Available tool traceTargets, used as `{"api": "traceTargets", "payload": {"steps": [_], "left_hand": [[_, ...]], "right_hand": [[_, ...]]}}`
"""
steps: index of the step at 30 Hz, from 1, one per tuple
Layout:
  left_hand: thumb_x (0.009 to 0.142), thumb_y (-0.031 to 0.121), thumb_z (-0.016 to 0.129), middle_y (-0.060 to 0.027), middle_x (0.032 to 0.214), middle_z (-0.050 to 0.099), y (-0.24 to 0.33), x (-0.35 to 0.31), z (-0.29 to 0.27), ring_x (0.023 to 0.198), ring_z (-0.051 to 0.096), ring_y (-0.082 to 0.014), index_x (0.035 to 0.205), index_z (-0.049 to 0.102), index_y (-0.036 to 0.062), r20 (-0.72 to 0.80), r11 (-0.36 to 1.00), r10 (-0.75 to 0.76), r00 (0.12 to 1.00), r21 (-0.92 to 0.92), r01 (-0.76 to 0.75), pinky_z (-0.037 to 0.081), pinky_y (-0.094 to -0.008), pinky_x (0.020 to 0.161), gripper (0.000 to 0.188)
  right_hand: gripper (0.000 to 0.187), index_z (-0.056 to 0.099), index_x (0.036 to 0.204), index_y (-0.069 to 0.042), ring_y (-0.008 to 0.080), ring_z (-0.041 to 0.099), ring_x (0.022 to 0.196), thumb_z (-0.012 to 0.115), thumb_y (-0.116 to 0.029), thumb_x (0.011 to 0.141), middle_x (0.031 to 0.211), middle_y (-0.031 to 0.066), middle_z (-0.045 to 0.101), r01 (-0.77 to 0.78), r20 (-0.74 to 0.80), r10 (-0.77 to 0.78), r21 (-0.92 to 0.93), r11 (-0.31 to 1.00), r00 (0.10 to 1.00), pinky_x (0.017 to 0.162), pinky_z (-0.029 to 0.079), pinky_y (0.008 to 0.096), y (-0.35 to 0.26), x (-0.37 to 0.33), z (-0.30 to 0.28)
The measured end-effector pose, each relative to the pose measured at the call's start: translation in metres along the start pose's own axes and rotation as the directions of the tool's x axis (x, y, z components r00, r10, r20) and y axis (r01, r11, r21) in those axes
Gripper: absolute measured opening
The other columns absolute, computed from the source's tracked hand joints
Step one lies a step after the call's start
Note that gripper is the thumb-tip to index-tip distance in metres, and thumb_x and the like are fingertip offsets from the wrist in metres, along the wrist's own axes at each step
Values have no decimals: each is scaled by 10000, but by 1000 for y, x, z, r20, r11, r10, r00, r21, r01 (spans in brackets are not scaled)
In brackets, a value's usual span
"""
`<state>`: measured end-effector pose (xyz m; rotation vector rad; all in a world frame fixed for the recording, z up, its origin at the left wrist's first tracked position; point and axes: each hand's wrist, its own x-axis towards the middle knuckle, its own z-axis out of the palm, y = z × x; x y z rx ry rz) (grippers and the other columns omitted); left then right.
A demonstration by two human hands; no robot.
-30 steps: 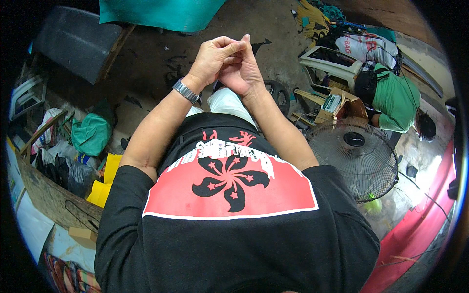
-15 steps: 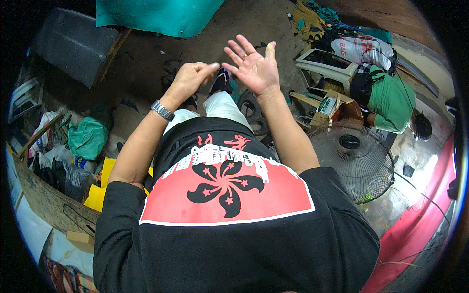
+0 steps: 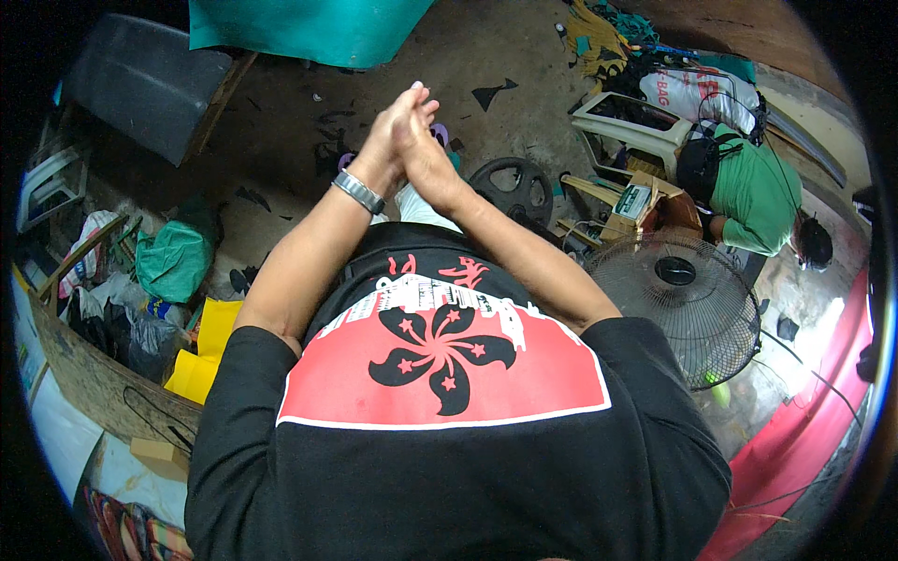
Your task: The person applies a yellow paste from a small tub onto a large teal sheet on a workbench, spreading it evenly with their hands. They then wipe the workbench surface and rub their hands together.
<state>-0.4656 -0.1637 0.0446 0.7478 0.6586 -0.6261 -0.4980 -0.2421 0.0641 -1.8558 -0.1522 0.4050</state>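
Pressing palm to palm, left hand (image 3: 388, 140) hides right hand (image 3: 423, 154); fingers apparently straight, grasping nothing.

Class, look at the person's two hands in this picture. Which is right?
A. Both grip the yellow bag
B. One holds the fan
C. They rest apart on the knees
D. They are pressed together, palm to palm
D: the left hand and right hand meet palm to palm above the floor, holding nothing.

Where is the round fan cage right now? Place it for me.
In the head view, the fan cage lies on the floor at the person's right, just beyond the right forearm, below the cardboard box.
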Motion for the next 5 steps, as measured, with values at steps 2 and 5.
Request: {"api": "traceTargets", "payload": {"steps": [2, 5], "left_hand": [[962, 526, 413, -163, 1518, 305, 14, 14, -26, 1429, 224, -299, 1481, 254, 74, 92, 998, -68, 993, 13, 67, 239, -467, 1116, 706], [930, 616, 401, -120, 1555, 233, 38, 31, -73, 1452, 154, -298, 1509, 182, 134, 209, 996, -45, 977, -71, 61, 165, -509, 1153, 784]], "right_hand": [[860, 190, 1477, 26, 387, 9, 1453, 354, -622, 935, 1554, 263, 50, -64, 207, 74, -57, 996, 975, 1162, 48, 484, -18, -12, -5], [731, 266, 1497, -194, 376, 43, 1458, 432, -607, 916, 1582, 148, 97, 196, 605, -33, -205, 959, 796, 1083, 17, 679, -46, -17, -21]]}}
